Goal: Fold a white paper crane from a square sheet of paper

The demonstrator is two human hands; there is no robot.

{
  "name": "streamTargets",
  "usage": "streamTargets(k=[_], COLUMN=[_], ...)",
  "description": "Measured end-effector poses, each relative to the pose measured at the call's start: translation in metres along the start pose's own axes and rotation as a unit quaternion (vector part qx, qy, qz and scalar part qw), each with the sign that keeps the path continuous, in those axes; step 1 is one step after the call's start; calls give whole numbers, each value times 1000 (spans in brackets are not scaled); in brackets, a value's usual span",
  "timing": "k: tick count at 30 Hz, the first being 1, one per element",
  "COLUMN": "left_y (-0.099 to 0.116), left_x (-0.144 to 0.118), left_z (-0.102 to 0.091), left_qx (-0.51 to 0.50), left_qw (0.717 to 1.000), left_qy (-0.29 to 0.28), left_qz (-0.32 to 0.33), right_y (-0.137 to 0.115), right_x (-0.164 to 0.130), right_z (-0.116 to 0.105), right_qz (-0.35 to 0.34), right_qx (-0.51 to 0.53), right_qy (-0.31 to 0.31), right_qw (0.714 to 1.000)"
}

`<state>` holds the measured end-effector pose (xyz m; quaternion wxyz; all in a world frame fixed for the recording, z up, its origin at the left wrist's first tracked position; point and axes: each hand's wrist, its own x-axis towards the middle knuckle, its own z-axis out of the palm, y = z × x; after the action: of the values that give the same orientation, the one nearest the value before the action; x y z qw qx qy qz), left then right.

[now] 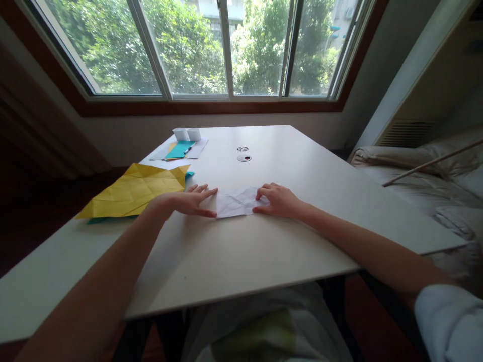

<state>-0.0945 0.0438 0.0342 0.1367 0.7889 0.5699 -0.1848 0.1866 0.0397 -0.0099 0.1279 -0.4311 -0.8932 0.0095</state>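
Observation:
A creased piece of white paper [237,202] lies on the table between my hands. My left hand [193,200] is at its left end, fingers and thumb spread, with the tips by the paper's edge. At the right end, my right hand [278,200] has its fingers curled over the paper and its thumb on the near side, gripping that end. Part of the right end is hidden under this hand. A large creased sheet of yellow paper [139,188] lies beyond my left forearm, over some teal paper [109,219].
The white table [234,266] reaches toward the window. At its far left are two small white containers [187,133], a teal sheet [177,149] and a pen [189,149] on other papers. Round fittings [244,158] sit in the tabletop. A padded seat [407,171] stands at right.

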Motion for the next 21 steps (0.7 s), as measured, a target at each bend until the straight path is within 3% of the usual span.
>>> streamTargets(k=[2,4,6,7,9,13,16,21], left_y=[-4,0,14,26,53,97,105,96], left_x=[2,7,12,14,16,16,18,27], left_z=[-3,-3,0,2,10,27,33,38], left_qx=[-6,-7,-18,-26,-36,-36,-46,-51], left_qw=[998,984,963,958,962,978,985,988], left_qy=[67,180,265,279,262,177,150,139], left_qz=[2,10,36,54,73,103,76,40], right_y=[0,-1,-1,-1,-1,-1,-1,1], right_x=[0,0,0,0,0,-1,-1,0], right_z=[0,-1,-2,-2,-2,0,1,2], right_qz=[3,5,5,5,5,5,-2,-8], right_qx=[1,4,5,5,3,4,4,-4], right_qy=[-4,-8,-11,-12,-10,7,13,10], right_qw=[1000,1000,1000,1000,1000,1000,1000,1000])
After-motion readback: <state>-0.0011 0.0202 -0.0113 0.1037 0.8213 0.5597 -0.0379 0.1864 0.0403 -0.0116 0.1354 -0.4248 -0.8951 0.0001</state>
